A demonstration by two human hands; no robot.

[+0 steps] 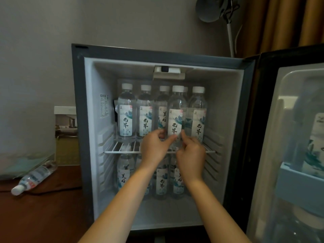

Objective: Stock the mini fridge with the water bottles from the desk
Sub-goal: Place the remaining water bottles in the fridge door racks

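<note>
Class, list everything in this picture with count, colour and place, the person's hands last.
Mini fridge: one, dark grey, centre, door open.
Wire shelf: one, white, inside fridge.
Shelf bottles: six caps visible, clear, upright.
Lower bottles: several, clear, fridge floor.
Door bottle: one seen, clear, door rack.
Desk bottle: one, clear, lying on brown desk.
Lamp: one, grey, behind fridge.
Curtain: ochre, top right.
Hands: left hand and right hand pinch the front bottle.

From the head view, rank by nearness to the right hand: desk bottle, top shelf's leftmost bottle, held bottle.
1. Held bottle, in the right hand, top shelf.
2. Leftmost bottle, shelf's left end.
3. Desk bottle, lying outside, far left.
</note>
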